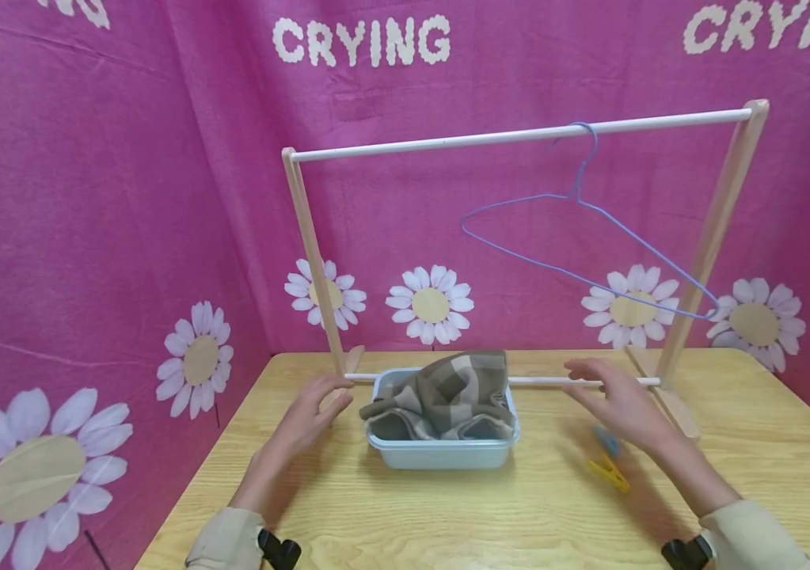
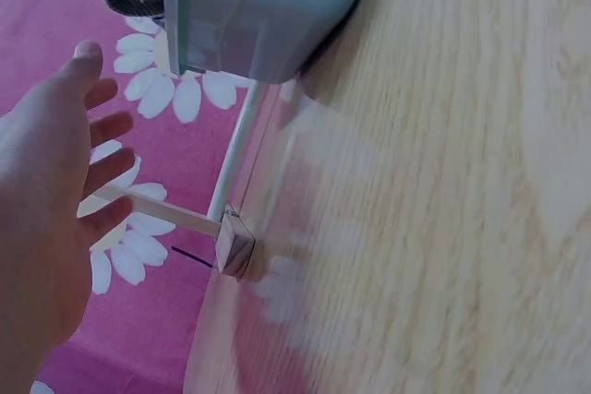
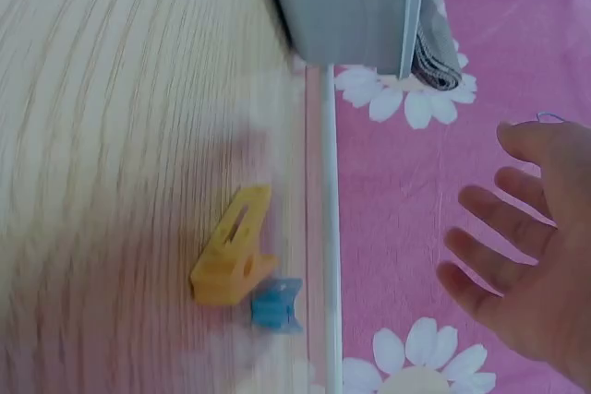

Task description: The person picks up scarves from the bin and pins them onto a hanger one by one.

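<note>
A light blue plastic basin point(image 1: 444, 454) stands on the table with a brown and grey checked cloth point(image 1: 458, 392) bunched inside it, spilling over the rim. To its left hovers my left hand point(image 1: 308, 413), fingers relaxed and holding nothing, apart from the basin. My right hand point(image 1: 618, 402) is raised on the basin's other side, its fingers loosely spread in the right wrist view and nothing in its grasp. Below that hand lie a yellow clothespin point(image 3: 233, 251) and a blue clip point(image 3: 277, 305), close together on the tabletop.
Behind the basin stands a wooden rack with a white top rail point(image 1: 433, 144) and a low white bar point(image 1: 547, 381). A blue wire hanger point(image 1: 540, 264) hangs from the rail, right of centre. Pink flowered curtain point(image 1: 376, 214) surrounds the wooden table point(image 1: 405, 514).
</note>
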